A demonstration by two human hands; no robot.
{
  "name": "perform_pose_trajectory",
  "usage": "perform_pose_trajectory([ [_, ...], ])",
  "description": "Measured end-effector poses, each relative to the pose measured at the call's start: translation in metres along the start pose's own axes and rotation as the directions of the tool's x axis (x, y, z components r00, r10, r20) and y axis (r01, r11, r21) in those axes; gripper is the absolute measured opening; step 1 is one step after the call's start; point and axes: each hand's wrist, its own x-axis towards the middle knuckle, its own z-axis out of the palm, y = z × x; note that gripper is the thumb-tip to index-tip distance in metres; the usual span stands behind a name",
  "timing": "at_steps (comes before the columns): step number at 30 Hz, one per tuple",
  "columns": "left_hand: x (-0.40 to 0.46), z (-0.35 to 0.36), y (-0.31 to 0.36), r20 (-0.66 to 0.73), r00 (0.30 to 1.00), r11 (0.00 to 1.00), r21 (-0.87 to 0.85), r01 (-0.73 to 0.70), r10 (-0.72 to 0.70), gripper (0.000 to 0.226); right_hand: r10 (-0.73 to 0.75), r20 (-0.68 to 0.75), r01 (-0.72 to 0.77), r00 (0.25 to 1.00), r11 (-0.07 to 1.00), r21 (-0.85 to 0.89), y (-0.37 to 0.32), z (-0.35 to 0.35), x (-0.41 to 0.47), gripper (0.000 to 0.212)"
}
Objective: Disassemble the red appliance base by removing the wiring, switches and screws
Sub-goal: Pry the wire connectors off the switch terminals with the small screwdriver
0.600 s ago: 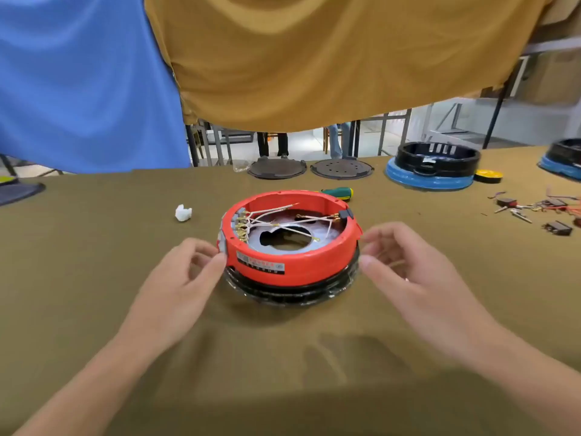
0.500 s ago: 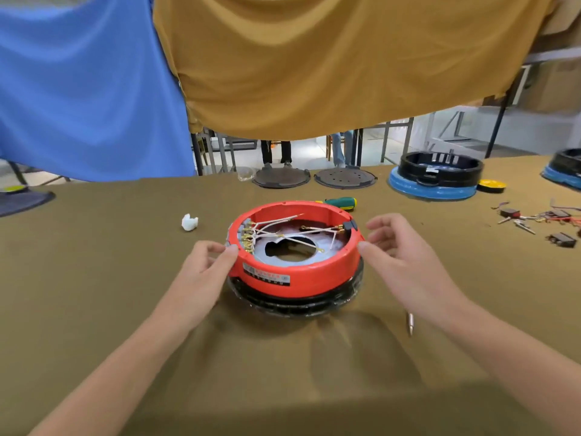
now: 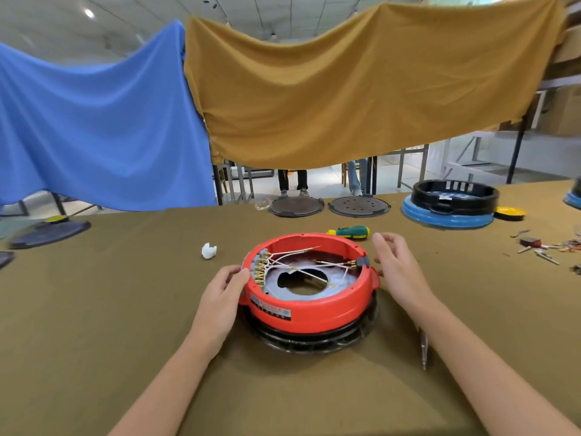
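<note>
The red appliance base [image 3: 317, 313] sits upside down on a black ring in the middle of the olive-covered table [image 3: 94, 309]. Inside it white wires [image 3: 292, 262] run from a row of brass terminals [image 3: 260, 269] at its left wall to a dark switch block [image 3: 362, 262] at the right wall. My left hand [image 3: 221, 297] touches the base's left rim beside the terminals with thumb and fingertips. My right hand [image 3: 397, 272] hovers close to the right rim with relaxed fingers and holds nothing.
A green-handled screwdriver [image 3: 349, 232] lies just behind the base. A thin metal tool [image 3: 424, 347] lies by my right forearm. A white scrap [image 3: 208, 250], two dark round plates [image 3: 327, 206], a blue-and-black base [image 3: 452, 202] and loose small parts [image 3: 540, 247] lie farther off.
Both hands have closed in on the base: the left now touches its left rim, the right has risen along the right side. The camera has tilted up.
</note>
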Motion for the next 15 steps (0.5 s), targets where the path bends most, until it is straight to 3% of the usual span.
perform_pose_trajectory([
  [5, 0.005, -0.002, 0.0, -0.018, 1.0, 0.996, -0.088, -0.007, 0.005, 0.019, 0.04, 0.099, -0.044, 0.994, 0.998, 0.043, 0.0, 0.001, -0.004, 0.07],
  [10, 0.004, -0.003, 0.003, 0.001, 0.999, 0.981, -0.19, -0.048, 0.049, 0.02, 0.1, 0.298, -0.123, 0.949, 0.991, 0.06, -0.009, 0.003, -0.013, 0.048],
  [15, 0.004, -0.004, 0.004, 0.101, 0.995, 0.956, -0.293, 0.027, 0.003, 0.031, 0.058, 0.292, -0.092, 0.955, 0.991, 0.101, -0.015, 0.002, -0.014, 0.046],
])
